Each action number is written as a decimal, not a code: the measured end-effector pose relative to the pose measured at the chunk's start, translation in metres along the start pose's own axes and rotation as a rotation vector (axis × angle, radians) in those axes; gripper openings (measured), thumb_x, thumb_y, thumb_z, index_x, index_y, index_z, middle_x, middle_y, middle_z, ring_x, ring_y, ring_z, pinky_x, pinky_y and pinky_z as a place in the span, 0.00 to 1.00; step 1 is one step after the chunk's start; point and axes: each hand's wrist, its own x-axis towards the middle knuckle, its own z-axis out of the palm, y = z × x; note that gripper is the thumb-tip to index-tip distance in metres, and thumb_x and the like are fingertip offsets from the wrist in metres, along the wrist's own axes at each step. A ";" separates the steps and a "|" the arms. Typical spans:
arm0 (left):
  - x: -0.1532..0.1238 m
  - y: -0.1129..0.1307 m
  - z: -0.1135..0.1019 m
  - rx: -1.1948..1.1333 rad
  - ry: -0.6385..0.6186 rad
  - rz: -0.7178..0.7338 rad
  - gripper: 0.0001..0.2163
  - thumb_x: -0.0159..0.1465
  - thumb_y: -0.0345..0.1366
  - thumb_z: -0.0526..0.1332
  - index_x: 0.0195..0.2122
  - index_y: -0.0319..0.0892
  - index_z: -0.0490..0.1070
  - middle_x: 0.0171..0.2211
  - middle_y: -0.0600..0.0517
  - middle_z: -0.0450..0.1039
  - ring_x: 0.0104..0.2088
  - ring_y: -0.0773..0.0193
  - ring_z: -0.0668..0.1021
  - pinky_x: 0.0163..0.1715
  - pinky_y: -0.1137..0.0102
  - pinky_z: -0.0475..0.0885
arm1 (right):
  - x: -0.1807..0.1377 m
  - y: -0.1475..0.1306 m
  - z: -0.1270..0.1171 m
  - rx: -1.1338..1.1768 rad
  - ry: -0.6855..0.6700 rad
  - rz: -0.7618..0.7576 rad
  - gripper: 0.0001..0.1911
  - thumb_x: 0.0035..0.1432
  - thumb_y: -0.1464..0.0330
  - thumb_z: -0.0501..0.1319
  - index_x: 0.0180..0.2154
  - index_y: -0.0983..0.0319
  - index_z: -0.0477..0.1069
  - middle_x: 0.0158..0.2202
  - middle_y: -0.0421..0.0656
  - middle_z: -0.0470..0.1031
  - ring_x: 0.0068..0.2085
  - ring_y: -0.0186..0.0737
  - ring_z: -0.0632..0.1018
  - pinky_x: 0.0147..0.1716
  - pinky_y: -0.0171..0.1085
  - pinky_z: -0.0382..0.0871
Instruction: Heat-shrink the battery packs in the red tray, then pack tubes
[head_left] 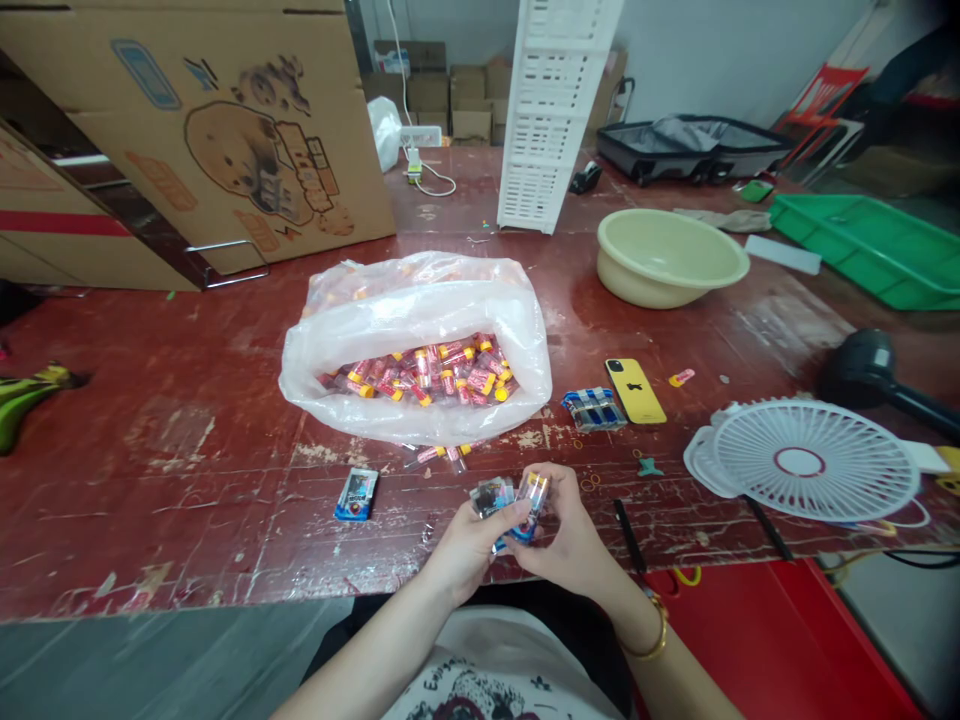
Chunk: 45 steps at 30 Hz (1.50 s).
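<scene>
Near the table's front edge, my left hand (466,548) is closed around small blue-and-black printed packets (491,494). My right hand (574,535) meets it, its fingers closed on a clear tube with a yellow cap (535,490) held against a blue packet. The fingers partly cover where the two touch. Just beyond lies an open white plastic bag (360,315) full of small tubes with yellow caps and pink contents (424,370). A few loose tubes (450,455) lie before the bag. To the left rests a small pile of blue packets (356,495).
Right of the bag are bundled blue packets (594,410), a yellow phone (636,390), a loose tube (682,378) and a white fan (806,460). Behind stand a cream basin (671,255), green tray (870,250), white basket stack (551,110) and cardboard box (225,130).
</scene>
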 end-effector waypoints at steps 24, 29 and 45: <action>-0.006 -0.005 0.004 0.132 -0.069 -0.041 0.22 0.45 0.43 0.76 0.38 0.36 0.78 0.32 0.49 0.77 0.33 0.63 0.78 0.34 0.66 0.78 | -0.004 -0.003 -0.020 0.459 0.096 0.270 0.16 0.51 0.56 0.68 0.34 0.58 0.69 0.35 0.41 0.74 0.32 0.36 0.74 0.28 0.35 0.73; -0.007 -0.005 0.007 0.066 -0.026 -0.046 0.20 0.45 0.42 0.77 0.36 0.37 0.79 0.31 0.49 0.79 0.32 0.64 0.79 0.34 0.70 0.76 | -0.011 -0.002 -0.017 0.341 -0.022 0.155 0.30 0.46 0.63 0.72 0.48 0.55 0.61 0.44 0.42 0.69 0.43 0.39 0.74 0.41 0.38 0.73; -0.007 -0.004 0.011 0.011 0.009 -0.055 0.22 0.44 0.41 0.77 0.37 0.35 0.79 0.33 0.47 0.81 0.33 0.64 0.80 0.35 0.74 0.75 | -0.012 -0.002 -0.006 0.197 -0.009 0.126 0.34 0.45 0.70 0.71 0.50 0.54 0.56 0.47 0.41 0.64 0.46 0.39 0.72 0.44 0.38 0.71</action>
